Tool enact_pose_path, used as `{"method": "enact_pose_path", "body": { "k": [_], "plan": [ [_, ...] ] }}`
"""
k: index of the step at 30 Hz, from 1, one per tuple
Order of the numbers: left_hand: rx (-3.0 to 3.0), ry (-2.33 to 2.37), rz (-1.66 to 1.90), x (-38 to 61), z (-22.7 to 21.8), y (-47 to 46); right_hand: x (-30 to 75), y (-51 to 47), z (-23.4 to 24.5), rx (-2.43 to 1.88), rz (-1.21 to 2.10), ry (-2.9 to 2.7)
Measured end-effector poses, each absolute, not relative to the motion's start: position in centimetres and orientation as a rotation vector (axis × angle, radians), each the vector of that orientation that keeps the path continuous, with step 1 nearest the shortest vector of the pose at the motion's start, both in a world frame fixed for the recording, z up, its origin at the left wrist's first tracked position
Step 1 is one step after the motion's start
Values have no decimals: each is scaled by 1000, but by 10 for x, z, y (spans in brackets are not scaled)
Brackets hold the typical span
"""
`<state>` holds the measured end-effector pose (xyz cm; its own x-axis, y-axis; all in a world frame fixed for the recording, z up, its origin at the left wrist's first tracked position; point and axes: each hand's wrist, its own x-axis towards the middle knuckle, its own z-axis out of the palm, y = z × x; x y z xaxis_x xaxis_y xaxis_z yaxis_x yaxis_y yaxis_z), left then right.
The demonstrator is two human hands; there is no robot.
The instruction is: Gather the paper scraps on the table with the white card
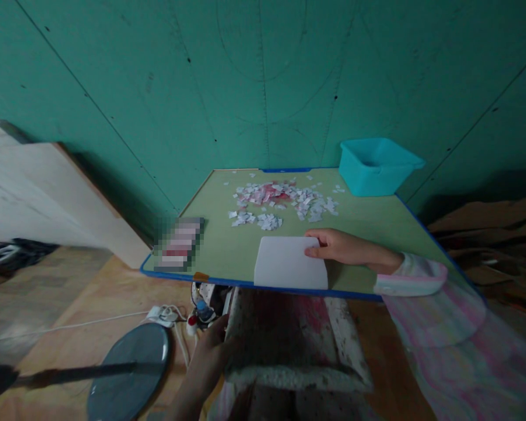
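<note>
A smooth white panel with rounded corners [289, 263] rests at the front edge of the green table. My right hand [328, 244] pinches its right upper edge between thumb and fingers. Beyond the panel, small white paper pieces [269, 221] lie in two little piles. A wider heap of white and pinkish pieces [272, 192] spreads behind them. Below the table edge, my left hand [214, 345] is beside the left rim of a stained, pale-rimmed tray-like thing [298, 374]. Its fingers are dim and partly hidden, so I cannot tell whether they grip it.
A turquoise plastic bin [374, 169] stands at the table's back right corner. On the left of the green tabletop [219, 251] lies a pixelated flat object [180, 244]. A round grey base with a pole [131, 374], a power strip [162, 316] and cables are on the floor.
</note>
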<state>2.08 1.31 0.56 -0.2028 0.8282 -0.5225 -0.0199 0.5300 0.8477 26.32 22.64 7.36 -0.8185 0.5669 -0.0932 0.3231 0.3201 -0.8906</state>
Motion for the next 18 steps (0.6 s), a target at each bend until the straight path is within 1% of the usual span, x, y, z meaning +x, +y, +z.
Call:
{"method": "enact_pose_path", "body": {
  "k": [5, 10, 13, 18],
  "plan": [
    [709, 1584, 886, 20, 4, 13, 263, 230, 73, -900, 1497, -2182],
    [742, 1670, 824, 18, 3, 12, 262, 230, 80, -945, 1512, -1974],
    [745, 1619, 854, 19, 5, 12, 266, 236, 84, -982, 1406, -1803],
    [688, 1582, 897, 23, 9, 14, 280, 257, 84, -1030, 1128, -1485]
  ]
}}
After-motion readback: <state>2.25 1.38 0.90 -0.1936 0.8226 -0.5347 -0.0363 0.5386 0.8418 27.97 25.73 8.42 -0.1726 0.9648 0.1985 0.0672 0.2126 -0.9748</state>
